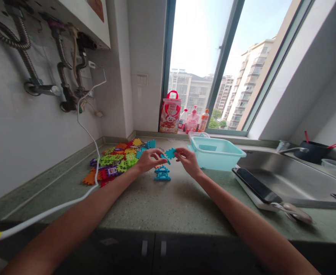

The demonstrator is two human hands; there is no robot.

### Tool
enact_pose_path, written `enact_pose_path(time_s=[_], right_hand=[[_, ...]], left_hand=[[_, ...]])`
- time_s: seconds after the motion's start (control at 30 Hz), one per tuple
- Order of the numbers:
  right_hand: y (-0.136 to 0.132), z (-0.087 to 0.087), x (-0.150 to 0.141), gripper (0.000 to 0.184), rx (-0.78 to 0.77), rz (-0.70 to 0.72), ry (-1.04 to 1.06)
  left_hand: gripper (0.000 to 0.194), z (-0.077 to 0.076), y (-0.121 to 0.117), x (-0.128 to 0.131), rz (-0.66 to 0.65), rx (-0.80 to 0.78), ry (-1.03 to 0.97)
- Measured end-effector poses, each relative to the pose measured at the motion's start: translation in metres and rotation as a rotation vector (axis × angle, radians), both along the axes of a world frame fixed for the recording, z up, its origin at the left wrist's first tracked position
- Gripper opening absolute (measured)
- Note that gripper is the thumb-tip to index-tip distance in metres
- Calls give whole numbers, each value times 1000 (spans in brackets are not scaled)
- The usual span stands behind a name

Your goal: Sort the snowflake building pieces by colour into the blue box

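Observation:
Over the counter my left hand (150,159) pinches a small blue plastic building piece that tilts edge-on. To its right, my right hand (187,158) is closed on a flat blue gear-edged building piece (170,153). The two pieces are close together; whether they touch I cannot tell. Just below them a small blue assembled structure (162,174) stands on the counter, with a bit of orange behind it. Left of my left hand lies a pile of colourful interlocking pieces (113,161) in orange, green, purple, red, yellow and blue.
A light-blue plastic bin (217,152) stands to the right, beside the steel sink (285,177). A phone (258,185) rests at the sink's edge near a metal spoon-like utensil (295,212). A white cable (83,128) crosses the left side. Bottles (193,121) and a bag (170,116) line the windowsill.

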State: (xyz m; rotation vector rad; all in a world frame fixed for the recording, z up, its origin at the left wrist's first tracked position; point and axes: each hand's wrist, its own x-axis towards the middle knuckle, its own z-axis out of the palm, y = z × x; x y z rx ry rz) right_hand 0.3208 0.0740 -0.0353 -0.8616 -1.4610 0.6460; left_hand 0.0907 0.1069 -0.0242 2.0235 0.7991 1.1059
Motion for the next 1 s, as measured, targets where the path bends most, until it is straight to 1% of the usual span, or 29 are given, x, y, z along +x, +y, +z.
enact_pose_path(time_s=[0.07, 0.17, 0.27, 0.33, 0.37, 0.43, 0.47, 0.5, 0.57, 0.63, 0.67, 0.73, 0.8, 0.83, 0.9, 0.93, 1.0], right_hand=[[-2, 3, 0, 43, 6, 5, 83], [-4, 5, -1, 42, 5, 36, 130], [-2, 1, -1, 44, -33, 67, 123], [2, -4, 1, 47, -58, 49, 125], [3, -6, 2, 48, -67, 34, 125], [7, -8, 4, 49, -73, 2, 124], [8, -8, 5, 49, -70, -15, 123], [8, -7, 6, 48, -63, -34, 126], [9, -5, 8, 46, -42, -77, 138], [10, -2, 9, 44, -23, -107, 151], [11, -2, 10, 43, -15, -112, 153], [14, -1, 12, 43, -3, -111, 146], [16, 0, 15, 44, -6, -102, 120], [18, 0, 18, 45, -13, -94, 102], [20, 1, 23, 46, -29, -73, 67], [21, 1, 25, 46, -36, -60, 54], [23, 1, 29, 47, -47, -41, 42]], left_hand=[[57, 0, 1, 1, -26, -73, -38], [58, -6, 5, 3, -54, -163, -93], [55, -10, 10, 4, -23, -157, -84], [52, -10, 11, 1, 41, -65, 0], [50, -8, 11, -1, 78, 13, 69], [46, -2, 7, -4, 119, 225, 243], [44, 1, 2, -4, 107, 348, 331], [42, 4, -4, -2, 71, 472, 410], [38, 7, -23, 10, -48, 686, 532], [41, 5, -45, 28, -150, 811, 601], [49, 1, -57, 38, -172, 840, 621], [74, -9, -75, 56, -214, 841, 659], [87, -17, -85, 67, -266, 798, 682], [87, -19, -87, 69, -294, 774, 683], [80, -18, -87, 67, -359, 747, 657], [77, -15, -87, 65, -407, 746, 630], [75, -9, -88, 61, -549, 750, 559]])
